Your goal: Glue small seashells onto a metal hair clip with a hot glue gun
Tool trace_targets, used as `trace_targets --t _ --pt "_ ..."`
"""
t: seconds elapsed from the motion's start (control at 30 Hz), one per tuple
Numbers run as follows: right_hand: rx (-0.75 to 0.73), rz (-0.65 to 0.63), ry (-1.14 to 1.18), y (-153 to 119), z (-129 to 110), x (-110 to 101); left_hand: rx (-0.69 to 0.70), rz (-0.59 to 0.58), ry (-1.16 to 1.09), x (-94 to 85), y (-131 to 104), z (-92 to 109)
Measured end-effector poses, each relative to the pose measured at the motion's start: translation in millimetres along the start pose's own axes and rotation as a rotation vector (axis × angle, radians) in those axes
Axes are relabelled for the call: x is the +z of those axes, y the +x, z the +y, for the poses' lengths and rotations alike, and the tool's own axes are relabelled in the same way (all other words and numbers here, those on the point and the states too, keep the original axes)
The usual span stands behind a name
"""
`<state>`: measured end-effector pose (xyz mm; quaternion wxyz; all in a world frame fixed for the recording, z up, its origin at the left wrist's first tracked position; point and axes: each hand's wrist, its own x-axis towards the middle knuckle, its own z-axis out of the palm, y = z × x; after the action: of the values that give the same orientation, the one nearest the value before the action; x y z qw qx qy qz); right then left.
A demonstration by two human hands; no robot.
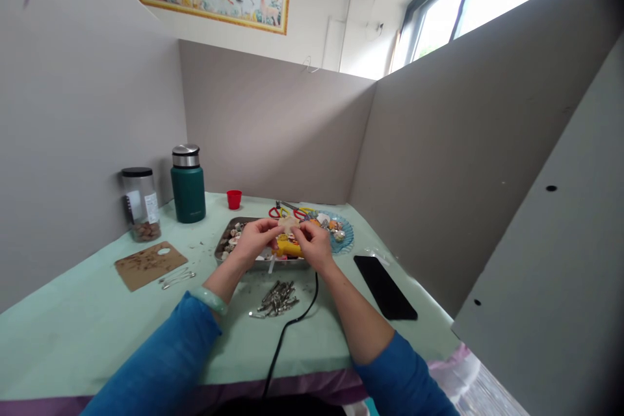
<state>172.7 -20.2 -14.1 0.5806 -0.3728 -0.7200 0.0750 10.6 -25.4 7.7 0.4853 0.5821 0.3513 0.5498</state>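
Between my two hands, above a metal tray [219, 246] of small pieces, is a small pale, cream-coloured piece [288, 223]. My left hand [256, 238] pinches its left side between thumb and fingers. On the right side, the fingers of my right hand [312, 244] are closed on the same piece. Just under it, a yellow tool [288, 247] with a pale tip rests over the tray, and a black cord [292, 323] runs toward the table's front edge. A pile of metal clips [279, 299] lies in front of the tray.
A blue plate [348, 238] of small items and several pliers [280, 210] are behind the tray. At left stand a green flask [188, 187], a jar [142, 205] and a red cup [234, 199], near a brown card [150, 264]. A black phone-like slab [385, 287] lies right.
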Motion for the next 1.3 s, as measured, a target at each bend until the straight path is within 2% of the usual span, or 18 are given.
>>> trace_targets --t 0.23,0.37,0.73,0.9,1.03,1.17,1.3 --pt "-0.167 -0.081 -0.099 -3.2 -2.8 0.0 0.018 0.046 -0.018 -0.1 -1.9 1.7" --pt "-0.226 -0.158 -0.087 -4.7 -4.4 -1.0 0.005 0.016 -0.056 0.0 -2.3 3.3" --pt "-0.122 -0.062 -0.009 -1.7 -6.2 -1.4 0.036 0.017 -0.064 -0.3 -2.3 3.6" --pt "-0.042 -0.041 -0.019 -1.5 -4.7 -1.4 0.053 0.054 -0.035 0.7 -2.7 4.6" --pt "-0.056 -0.044 -0.053 -1.7 -3.2 -0.7 0.095 0.110 -0.028 -1.2 -1.8 4.3" --pt "-0.088 -0.039 -0.079 -2.2 -1.8 0.0 0.166 0.090 -0.019 -4.8 0.1 2.5" --pt "-0.097 -0.007 -0.096 -2.2 -1.5 -0.4 0.144 0.075 -0.018 -4.5 0.5 1.7"
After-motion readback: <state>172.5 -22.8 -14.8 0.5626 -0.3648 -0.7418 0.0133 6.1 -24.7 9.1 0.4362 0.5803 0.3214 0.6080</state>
